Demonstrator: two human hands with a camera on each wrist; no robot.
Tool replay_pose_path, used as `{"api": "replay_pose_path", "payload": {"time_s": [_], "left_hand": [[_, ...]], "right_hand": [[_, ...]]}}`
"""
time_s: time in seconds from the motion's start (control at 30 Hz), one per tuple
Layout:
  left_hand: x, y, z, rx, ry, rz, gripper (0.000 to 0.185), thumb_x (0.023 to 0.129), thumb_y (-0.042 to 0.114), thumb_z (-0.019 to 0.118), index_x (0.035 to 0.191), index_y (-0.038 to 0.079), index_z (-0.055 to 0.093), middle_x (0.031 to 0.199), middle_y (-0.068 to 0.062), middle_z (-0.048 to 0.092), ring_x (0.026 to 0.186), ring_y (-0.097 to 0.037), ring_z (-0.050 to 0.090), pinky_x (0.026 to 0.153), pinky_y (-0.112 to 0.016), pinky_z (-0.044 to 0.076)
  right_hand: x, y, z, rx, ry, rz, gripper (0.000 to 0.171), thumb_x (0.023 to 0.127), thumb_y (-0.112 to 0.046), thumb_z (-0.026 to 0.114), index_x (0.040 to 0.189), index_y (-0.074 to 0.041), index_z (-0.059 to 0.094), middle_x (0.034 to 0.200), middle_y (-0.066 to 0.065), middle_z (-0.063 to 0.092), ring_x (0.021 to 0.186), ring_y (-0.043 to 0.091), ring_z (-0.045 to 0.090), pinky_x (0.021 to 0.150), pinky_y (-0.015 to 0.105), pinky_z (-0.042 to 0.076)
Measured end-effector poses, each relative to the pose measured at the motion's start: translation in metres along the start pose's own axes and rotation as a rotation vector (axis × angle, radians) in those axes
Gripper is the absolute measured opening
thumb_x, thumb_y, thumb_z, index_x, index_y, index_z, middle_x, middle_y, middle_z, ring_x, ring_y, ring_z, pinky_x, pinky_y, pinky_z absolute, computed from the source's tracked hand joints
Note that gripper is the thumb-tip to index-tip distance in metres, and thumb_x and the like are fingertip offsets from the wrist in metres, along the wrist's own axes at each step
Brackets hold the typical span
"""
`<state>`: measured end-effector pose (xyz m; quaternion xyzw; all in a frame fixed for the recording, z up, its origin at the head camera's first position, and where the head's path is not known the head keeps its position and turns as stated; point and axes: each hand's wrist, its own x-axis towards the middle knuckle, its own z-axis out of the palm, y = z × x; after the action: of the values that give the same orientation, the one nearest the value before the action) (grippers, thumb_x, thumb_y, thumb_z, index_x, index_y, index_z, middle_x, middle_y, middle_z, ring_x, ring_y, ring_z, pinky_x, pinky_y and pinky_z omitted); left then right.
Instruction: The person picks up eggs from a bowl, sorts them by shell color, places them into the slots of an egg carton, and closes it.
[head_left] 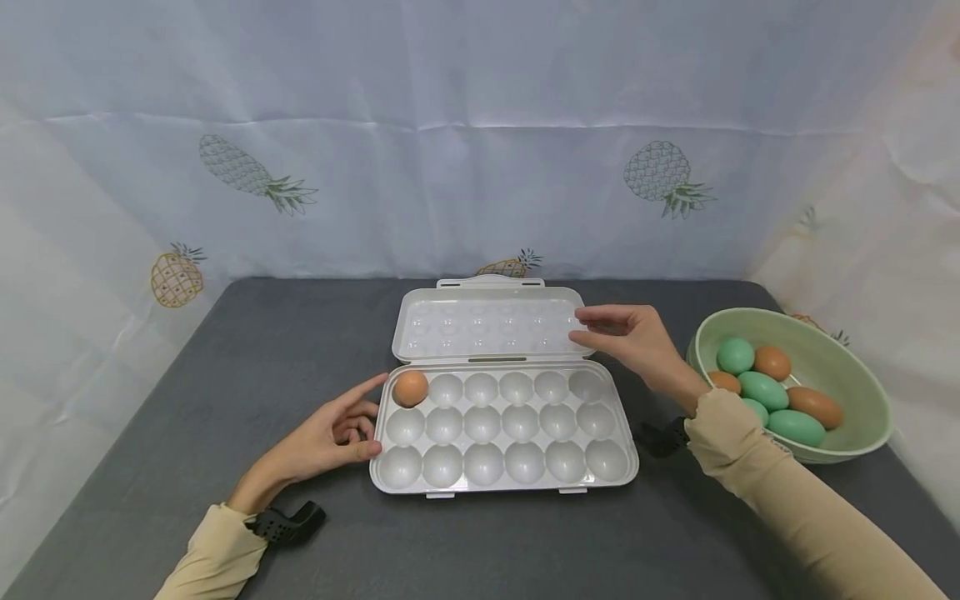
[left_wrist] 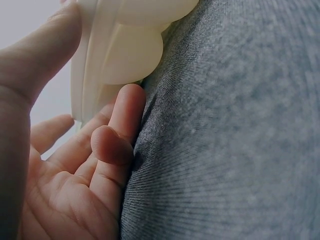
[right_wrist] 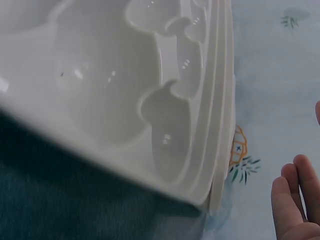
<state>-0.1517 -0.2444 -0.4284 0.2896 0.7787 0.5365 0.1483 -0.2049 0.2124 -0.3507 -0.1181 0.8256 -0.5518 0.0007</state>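
A white plastic egg tray (head_left: 504,483) lies with its lid (head_left: 487,340) folded back behind it. One brown egg (head_left: 411,389) sits in the back left cup. My left hand (head_left: 321,437) is at the tray's left side, thumb and forefinger stretched to its edge and the other fingers loosely bent. In the left wrist view the thumb (left_wrist: 55,45) reaches the tray rim. My right hand (head_left: 637,340) is raised by the lid's right side, thumb apart from the fingers, holding nothing. Its fingers (right_wrist: 287,207) show at the right wrist view's edge, away from the tray.
A pale green bowl (head_left: 862,387) stands at the right, beyond my right wrist. Several green eggs (head_left: 763,389) and brown eggs (head_left: 813,406) lie in it. Dark grey cloth (head_left: 247,367) covers the table, and a pineapple-print curtain (head_left: 450,200) hangs behind.
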Motion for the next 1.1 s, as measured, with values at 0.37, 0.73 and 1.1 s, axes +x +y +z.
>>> {"api": "replay_pose_path", "payload": {"time_s": [0.37,0.73,1.1], "left_hand": [[0.000,0.000,0.001,-0.004,0.001,-0.002,0.087,0.094,0.005,0.072,0.163,0.004,0.019,0.119,-0.025,0.064,0.084,-0.005,0.064,0.068,-0.024,0.053],[0.000,0.001,0.000,-0.001,-0.003,-0.004,0.088,0.094,0.006,0.073,0.163,0.003,0.018,0.121,-0.025,0.064,0.085,-0.005,0.064,0.068,-0.024,0.053],[0.001,0.000,-0.001,0.000,-0.002,0.000,0.088,0.094,0.006,0.073,0.163,0.004,0.018,0.121,-0.025,0.064,0.085,-0.005,0.064,0.068,-0.024,0.053]], "right_hand": [[-0.021,0.007,-0.046,0.060,0.081,-0.009,0.039,0.091,-0.009,0.078,0.129,-0.005,0.070,0.107,-0.025,0.074,0.108,-0.003,0.067,0.088,0.013,0.053],[-0.040,0.021,-0.096,0.088,0.086,0.064,0.039,0.096,-0.007,0.072,0.134,-0.014,0.068,0.112,-0.025,0.073,0.109,-0.008,0.065,0.089,0.009,0.050],[-0.058,0.048,-0.127,0.111,0.081,0.126,0.033,0.098,-0.004,0.067,0.130,-0.011,0.070,0.114,-0.019,0.074,0.105,-0.004,0.067,0.088,0.016,0.054]]}}
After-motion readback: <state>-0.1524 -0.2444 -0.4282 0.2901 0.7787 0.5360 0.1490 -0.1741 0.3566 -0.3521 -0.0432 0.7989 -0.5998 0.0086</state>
